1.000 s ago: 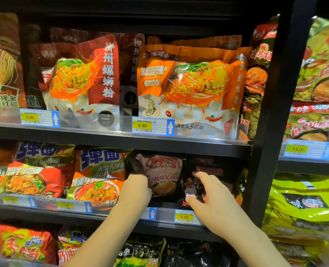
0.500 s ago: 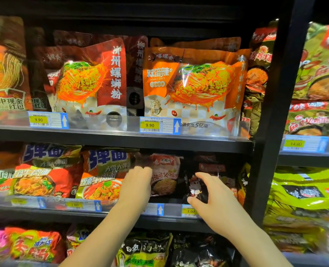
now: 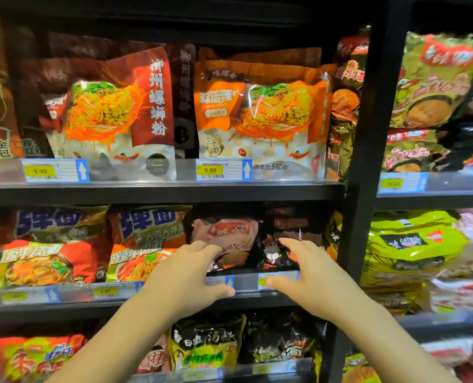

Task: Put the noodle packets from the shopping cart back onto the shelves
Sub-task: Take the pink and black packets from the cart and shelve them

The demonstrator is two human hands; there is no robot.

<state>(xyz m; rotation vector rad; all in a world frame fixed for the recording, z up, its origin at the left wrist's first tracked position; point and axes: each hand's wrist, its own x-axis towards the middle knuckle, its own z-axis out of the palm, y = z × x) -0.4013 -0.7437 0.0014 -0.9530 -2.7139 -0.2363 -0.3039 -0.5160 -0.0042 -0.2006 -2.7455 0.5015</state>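
Note:
A pink noodle packet [image 3: 229,239] stands on the middle shelf [image 3: 246,286], with a black noodle packet [image 3: 287,244] to its right. My left hand [image 3: 185,277] is in front of the shelf's edge, below and left of the pink packet, fingers apart and holding nothing. My right hand [image 3: 310,277] hovers in front of the black packet, fingers spread, also holding nothing. The shopping cart is out of view.
Red and orange noodle bags [image 3: 146,244] fill the middle shelf to the left. Large orange bags [image 3: 260,117] stand on the upper shelf, more packets on the lower one [image 3: 204,346]. A black upright post [image 3: 359,189] separates a right bay with green bags [image 3: 412,244].
Both hands have drawn back from the pink and black packets toward the shelf's front edge. The packets stay on the shelf. The view has shifted a little.

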